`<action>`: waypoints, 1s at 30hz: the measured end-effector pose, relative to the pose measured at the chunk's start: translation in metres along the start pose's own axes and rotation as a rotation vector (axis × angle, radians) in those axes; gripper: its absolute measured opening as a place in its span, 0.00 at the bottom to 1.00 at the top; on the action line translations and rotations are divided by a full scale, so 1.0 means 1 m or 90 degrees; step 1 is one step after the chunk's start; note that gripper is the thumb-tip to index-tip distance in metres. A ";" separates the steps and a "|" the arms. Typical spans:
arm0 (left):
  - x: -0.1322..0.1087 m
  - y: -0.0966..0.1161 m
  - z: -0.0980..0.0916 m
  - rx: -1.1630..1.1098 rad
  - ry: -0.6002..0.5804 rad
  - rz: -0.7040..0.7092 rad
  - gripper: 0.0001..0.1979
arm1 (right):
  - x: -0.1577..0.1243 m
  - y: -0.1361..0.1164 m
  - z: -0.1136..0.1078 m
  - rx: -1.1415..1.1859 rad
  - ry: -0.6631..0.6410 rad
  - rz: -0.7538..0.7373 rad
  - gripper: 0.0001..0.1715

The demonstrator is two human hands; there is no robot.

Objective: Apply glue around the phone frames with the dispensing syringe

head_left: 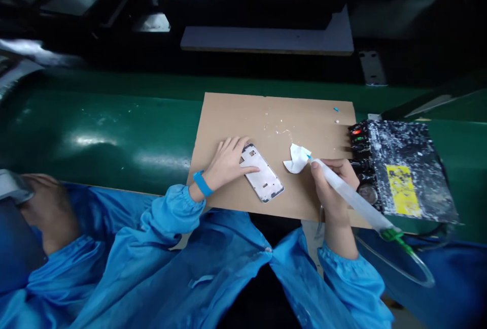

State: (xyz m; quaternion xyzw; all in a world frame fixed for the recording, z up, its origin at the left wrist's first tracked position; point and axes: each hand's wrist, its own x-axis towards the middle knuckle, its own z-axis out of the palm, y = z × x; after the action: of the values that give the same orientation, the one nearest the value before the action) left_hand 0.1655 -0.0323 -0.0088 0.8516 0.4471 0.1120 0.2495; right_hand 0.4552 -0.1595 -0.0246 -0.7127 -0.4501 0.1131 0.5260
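The left hand (227,160) lies flat with fingers spread on the upper end of the phone frame (262,172), which rests on the cardboard sheet (304,116) on the green worktop (114,131). The right hand (333,187), just right of the frame, is clamped around a glue syringe (350,196) whose blue tip touches a crumpled white wipe (297,158).
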 end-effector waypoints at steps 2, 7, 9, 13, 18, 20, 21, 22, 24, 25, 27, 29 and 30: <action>0.000 -0.003 0.002 -0.068 -0.047 0.052 0.47 | -0.004 -0.016 0.008 0.036 -0.046 0.004 0.23; -0.005 -0.006 0.008 -0.146 -0.107 0.144 0.44 | -0.020 -0.044 0.043 0.179 -0.272 0.058 0.20; -0.006 -0.007 0.010 -0.148 -0.090 0.150 0.40 | -0.025 -0.044 0.056 0.205 -0.291 0.073 0.19; -0.005 -0.008 0.012 -0.146 -0.076 0.155 0.40 | -0.032 -0.035 0.066 0.194 -0.250 0.075 0.15; -0.005 -0.008 0.013 -0.150 -0.068 0.164 0.41 | -0.033 -0.033 0.063 0.163 -0.262 0.044 0.14; -0.005 -0.008 0.013 -0.153 -0.063 0.168 0.40 | -0.033 -0.035 0.062 0.148 -0.283 0.030 0.12; -0.005 -0.008 0.013 -0.154 -0.060 0.171 0.40 | -0.033 -0.036 0.063 0.141 -0.287 0.026 0.12; -0.005 -0.008 0.014 -0.154 -0.057 0.172 0.41 | -0.034 -0.036 0.063 0.134 -0.288 0.024 0.11; -0.005 -0.008 0.014 -0.153 -0.053 0.174 0.41 | -0.035 -0.036 0.063 0.125 -0.282 0.029 0.11; -0.006 -0.008 0.014 -0.152 -0.052 0.175 0.42 | -0.035 -0.035 0.063 0.121 -0.280 0.032 0.11; -0.006 -0.008 0.014 -0.152 -0.053 0.174 0.42 | -0.036 -0.034 0.063 0.118 -0.281 0.035 0.12; -0.006 -0.007 0.014 -0.151 -0.055 0.173 0.42 | -0.035 -0.035 0.062 0.111 -0.283 0.032 0.12; -0.006 -0.007 0.014 -0.150 -0.055 0.173 0.42 | -0.035 -0.035 0.062 0.106 -0.283 0.029 0.12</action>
State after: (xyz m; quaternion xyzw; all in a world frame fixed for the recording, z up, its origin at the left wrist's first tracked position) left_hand 0.1628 -0.0378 -0.0242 0.8731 0.3008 0.1593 0.3490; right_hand 0.3777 -0.1442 -0.0318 -0.6346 -0.5275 0.3158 0.4683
